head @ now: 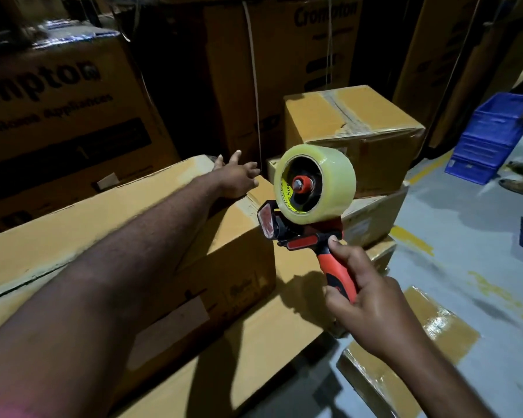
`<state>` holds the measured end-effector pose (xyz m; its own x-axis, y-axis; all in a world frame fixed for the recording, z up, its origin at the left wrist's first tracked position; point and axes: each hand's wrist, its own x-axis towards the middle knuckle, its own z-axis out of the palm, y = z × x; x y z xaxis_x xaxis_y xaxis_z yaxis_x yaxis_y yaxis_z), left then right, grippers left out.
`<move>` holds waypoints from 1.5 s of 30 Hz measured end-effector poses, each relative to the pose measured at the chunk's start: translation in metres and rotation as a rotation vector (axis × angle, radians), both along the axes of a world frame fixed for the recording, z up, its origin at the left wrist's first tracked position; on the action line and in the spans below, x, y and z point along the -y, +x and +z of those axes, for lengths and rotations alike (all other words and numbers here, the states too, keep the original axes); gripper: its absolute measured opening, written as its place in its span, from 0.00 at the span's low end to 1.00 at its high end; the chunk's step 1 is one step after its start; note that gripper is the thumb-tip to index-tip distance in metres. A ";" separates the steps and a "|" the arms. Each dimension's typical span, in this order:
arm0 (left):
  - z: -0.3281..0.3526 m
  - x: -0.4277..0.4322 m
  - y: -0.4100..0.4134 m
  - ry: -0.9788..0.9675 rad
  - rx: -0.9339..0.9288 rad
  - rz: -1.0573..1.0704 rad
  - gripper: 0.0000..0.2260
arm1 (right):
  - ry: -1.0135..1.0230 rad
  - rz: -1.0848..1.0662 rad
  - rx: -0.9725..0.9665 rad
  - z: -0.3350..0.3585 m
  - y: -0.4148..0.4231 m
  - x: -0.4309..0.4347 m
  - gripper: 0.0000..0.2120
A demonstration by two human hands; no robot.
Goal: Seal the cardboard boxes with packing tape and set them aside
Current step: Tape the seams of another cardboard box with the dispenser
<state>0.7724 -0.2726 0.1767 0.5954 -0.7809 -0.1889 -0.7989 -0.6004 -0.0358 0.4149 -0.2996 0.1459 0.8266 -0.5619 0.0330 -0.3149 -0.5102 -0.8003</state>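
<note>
Head view, left hand [235, 177] fingers spread, resting on long box [109, 218] far end, right hand [364, 292] grasping tape gun [307, 206] handle, taped box [352, 125] behind

Tall printed cartons [58, 116] wall off the back and left. The long box [109, 224] fills the near left, the left hand [236, 179] resting on its far corner. Just beyond, a taped box [354, 122] on a lower stack leaves only a narrow dark gap, and the tape dispenser [310, 203], gripped by the right hand [369, 300], hangs before it. Open grey floor [453, 230] runs rightward to the blue crates [489, 137]; a wrapped box [405, 360] lies at lower right.
</note>
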 end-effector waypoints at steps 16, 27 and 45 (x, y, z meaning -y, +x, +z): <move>-0.004 -0.007 0.002 -0.069 0.013 0.133 0.22 | -0.019 0.051 0.161 -0.047 -0.022 -0.004 0.34; 0.032 -0.040 -0.068 -0.345 -0.224 -0.007 0.23 | -0.184 0.093 0.165 -0.047 -0.009 -0.001 0.35; 0.031 -0.086 -0.113 -0.101 -0.338 -0.138 0.20 | -0.350 0.173 0.152 -0.051 -0.002 0.005 0.38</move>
<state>0.6596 -0.1867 0.2073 0.4002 -0.8743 -0.2746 -0.8292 -0.4731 0.2977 0.4134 -0.3043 0.0953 0.8787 -0.3487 0.3261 -0.0925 -0.7944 -0.6003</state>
